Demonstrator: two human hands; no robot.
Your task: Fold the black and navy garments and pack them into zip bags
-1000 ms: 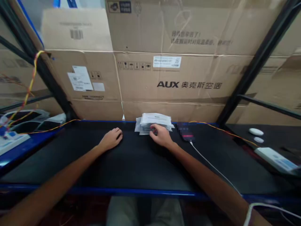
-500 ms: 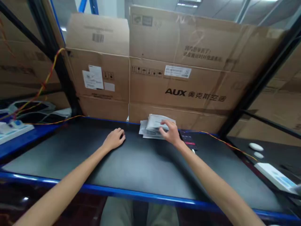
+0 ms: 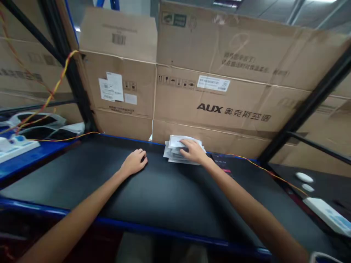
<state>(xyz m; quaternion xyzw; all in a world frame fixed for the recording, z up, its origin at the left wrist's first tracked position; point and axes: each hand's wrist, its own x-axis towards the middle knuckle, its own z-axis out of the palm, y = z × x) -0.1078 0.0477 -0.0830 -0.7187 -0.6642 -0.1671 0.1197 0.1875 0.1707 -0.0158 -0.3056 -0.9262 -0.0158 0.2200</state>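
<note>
A small uneven stack of flat white packets (image 3: 173, 143) lies near the back of the black tabletop, against the cardboard. My right hand (image 3: 193, 150) reaches over its right side, fingertips resting on the top packet. Its thumb and fingers are apart, and no packet is lifted from the pile. To the left of the stack, my left hand (image 3: 134, 162) rests on the tabletop with its fingers curled in. A dark gap shows between thumb and forefinger, with nothing visible inside. A dark flat item with a pink strip (image 3: 226, 170) lies right of the stack, partly behind my right forearm.
Tall cardboard panels (image 3: 175, 102) wall off the back, between black posts (image 3: 74, 80). White power strips (image 3: 329, 215) sit at both sides, with red-yellow twisted wires (image 3: 59, 82). Two white oval objects (image 3: 304, 177) lie at right. A blue edge (image 3: 164, 227) runs along the front.
My right hand has come down from just above the packets onto the top one, shifting slightly left. My left hand has stayed in place. The view has tilted and shifted a little.
</note>
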